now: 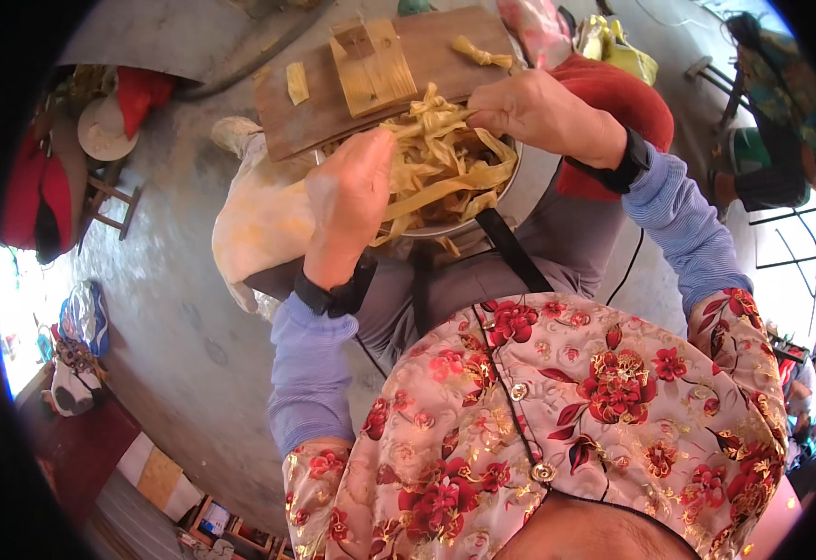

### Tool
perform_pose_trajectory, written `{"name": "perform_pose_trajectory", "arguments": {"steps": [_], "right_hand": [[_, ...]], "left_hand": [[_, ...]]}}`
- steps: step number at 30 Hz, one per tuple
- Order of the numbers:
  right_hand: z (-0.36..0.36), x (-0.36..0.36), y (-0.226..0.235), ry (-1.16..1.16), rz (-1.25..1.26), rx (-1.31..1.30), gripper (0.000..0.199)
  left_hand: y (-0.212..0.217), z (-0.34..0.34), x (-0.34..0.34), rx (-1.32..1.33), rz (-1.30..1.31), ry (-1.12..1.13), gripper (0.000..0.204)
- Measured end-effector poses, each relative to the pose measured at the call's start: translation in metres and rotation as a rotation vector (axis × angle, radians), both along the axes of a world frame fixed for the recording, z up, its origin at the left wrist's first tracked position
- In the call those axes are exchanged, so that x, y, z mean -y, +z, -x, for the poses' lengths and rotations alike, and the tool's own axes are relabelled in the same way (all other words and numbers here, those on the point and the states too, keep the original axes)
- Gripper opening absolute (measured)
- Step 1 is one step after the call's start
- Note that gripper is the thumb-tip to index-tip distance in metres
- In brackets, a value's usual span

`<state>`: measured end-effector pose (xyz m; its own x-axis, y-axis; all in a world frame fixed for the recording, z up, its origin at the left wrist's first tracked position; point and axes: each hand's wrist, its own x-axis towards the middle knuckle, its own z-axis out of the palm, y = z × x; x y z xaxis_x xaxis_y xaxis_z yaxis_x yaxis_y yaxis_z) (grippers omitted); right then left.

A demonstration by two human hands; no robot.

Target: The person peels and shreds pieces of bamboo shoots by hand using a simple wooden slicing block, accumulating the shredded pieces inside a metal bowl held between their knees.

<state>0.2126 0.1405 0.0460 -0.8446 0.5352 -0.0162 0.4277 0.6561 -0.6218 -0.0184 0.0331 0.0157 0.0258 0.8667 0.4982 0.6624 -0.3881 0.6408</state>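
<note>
Strips (pixel 445 201), yellow, limp and ribbon-like: heaped in a basin (pixel 520 173) at the person's lap, between the two hands. Axes mixed; many lie crossed or curled. One broad strip runs lengthwise from beside the left hand, lower left, up toward the basin's right side. The heap's upper tangle leans away from the body, over the near edge of the board.

Left hand (pixel 352 191): fingers curled in, at the heap's left side; whether it grips a strip cannot be told, the back of the hand covering the fingertips. Black band at the wrist.

Right hand (pixel 543 107): narrowed to a pinch on strips at the heap's upper right; the exact hold is partly covered by the fingers. Black band likewise.

Board (pixel 291 121), brown, beyond the basin, its long axis rising to the right. On it: wood block (pixel 370 65), pale, its marks too small to read; short yellow piece (pixel 297 84), pointing away from the body; bunched strip (pixel 481 53), lying nearly crosswise.

White cloth (pixel 268 224) over the left leg; red cloth (pixel 622 89) by the right forearm. Basin's left rim hidden behind the left hand; goods at the picture's rim cut off and warped.
</note>
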Motion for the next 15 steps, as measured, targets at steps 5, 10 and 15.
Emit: {"name": "perform_pose_trajectory", "arguments": {"steps": [5, 10, 15], "right_hand": [[0.022, -0.019, -0.007, -0.106, 0.059, -0.269, 0.036], [0.063, -0.015, 0.026, -0.161, 0.670, 0.066, 0.032], [0.046, -0.016, 0.011, -0.050, 0.326, -0.163, 0.026]], "left_hand": [[0.004, 0.004, -0.011, -0.066, -0.019, 0.055, 0.006], [0.019, 0.006, -0.026, -0.363, -0.103, 0.070, 0.007], [0.011, 0.013, -0.028, -0.137, 0.027, -0.042, 0.010]]}}
